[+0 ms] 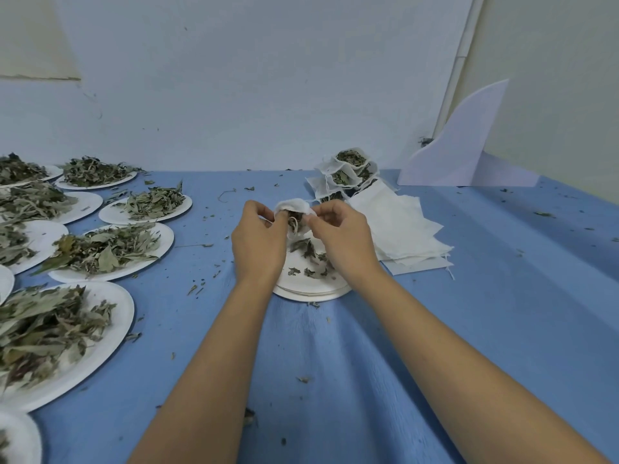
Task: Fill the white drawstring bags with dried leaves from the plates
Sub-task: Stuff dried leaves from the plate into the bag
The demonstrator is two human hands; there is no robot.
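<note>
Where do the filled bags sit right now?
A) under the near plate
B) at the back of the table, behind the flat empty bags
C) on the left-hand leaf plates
B: the filled bags are piled farthest back, right behind the flat empty bags; the left hand and right hand hold another bag.

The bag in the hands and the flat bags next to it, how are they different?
The held bag is puffed open with leaves inside; the flat bags look empty. The left hand and right hand pinch the held bag above a plate; the flat bags lie stacked on the blue cloth. Both are white fabric.
</note>
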